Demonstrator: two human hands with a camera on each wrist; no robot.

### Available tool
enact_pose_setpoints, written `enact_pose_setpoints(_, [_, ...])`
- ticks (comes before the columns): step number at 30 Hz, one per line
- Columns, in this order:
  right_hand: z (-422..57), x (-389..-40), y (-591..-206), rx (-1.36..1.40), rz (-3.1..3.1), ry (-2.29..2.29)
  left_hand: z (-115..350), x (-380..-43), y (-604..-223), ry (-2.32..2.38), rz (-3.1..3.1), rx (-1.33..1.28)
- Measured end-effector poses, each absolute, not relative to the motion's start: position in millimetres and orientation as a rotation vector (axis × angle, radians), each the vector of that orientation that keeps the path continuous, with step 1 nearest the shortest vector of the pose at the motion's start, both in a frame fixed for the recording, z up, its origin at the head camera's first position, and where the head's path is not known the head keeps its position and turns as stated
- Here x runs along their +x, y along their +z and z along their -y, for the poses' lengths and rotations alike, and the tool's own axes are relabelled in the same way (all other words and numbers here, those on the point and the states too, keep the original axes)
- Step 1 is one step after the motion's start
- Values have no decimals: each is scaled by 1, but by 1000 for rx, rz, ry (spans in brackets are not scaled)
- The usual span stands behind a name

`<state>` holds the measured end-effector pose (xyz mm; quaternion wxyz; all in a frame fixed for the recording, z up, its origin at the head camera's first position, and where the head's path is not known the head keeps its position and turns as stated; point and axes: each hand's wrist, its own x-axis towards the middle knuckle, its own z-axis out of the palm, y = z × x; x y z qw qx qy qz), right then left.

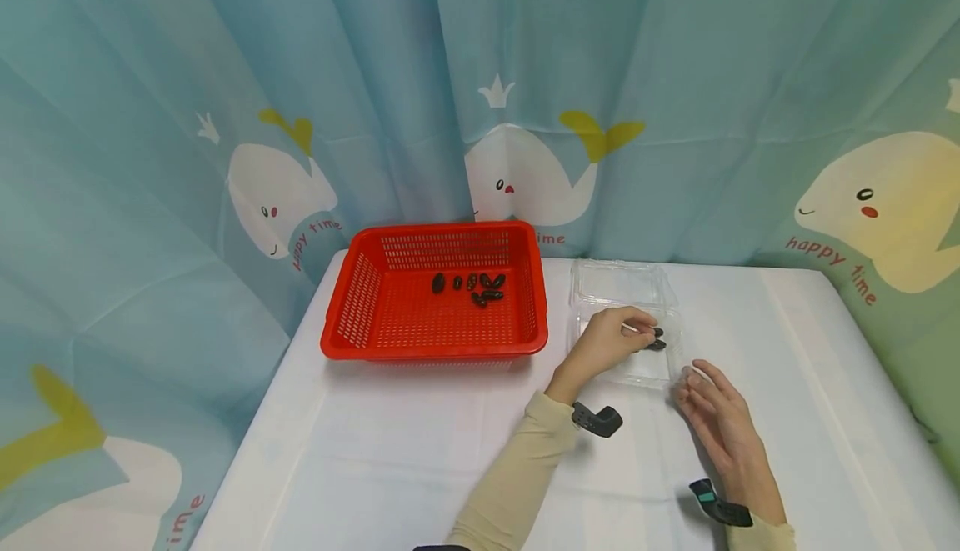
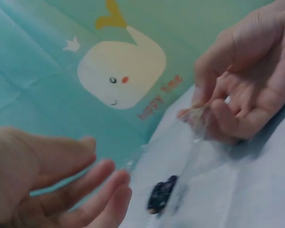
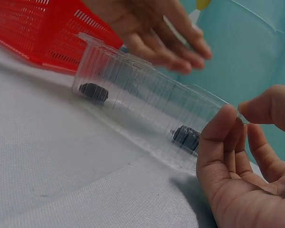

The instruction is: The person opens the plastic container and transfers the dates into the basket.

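Observation:
A clear plastic clamshell box [image 1: 637, 381] lies with its lid [image 1: 617, 283] folded back behind it. Inside are a few dark oval fruits [image 1: 657, 345]; in the right wrist view, one fruit [image 3: 93, 92] is near the far end and another [image 3: 186, 137] near my right fingers. Their exact kind is hard to tell. My left hand [image 1: 617, 338] hovers over the box, its fingers loosely bent and thumb apart, with nothing between them in the left wrist view. My right hand [image 1: 723, 426] pinches the box's near right rim between thumb and fingers.
A red plastic basket [image 1: 431, 350] stands left of the box, with several dark oval fruits [image 1: 438, 283] on its floor. A white cloth [image 1: 420, 451] covers the table. Behind hangs a blue curtain [image 1: 390, 51] printed with whales.

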<state>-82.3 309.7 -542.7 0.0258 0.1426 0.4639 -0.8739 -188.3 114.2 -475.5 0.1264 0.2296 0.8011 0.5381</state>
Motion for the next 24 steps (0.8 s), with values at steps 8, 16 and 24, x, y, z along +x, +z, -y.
enact_pose_setpoints(8, [-309, -82, -543, 409, -1457, -2702, -134, -189, -491, 1466, -2512, 350])
enact_pose_setpoints(16, [-308, -80, -546, 411, -1493, -2694, -147, -188, -497, 1379, -2561, 196])
enact_pose_setpoints(24, [-309, -82, -544, 411, -1455, -2710, -154, -186, -495, 1423, -2543, 134])
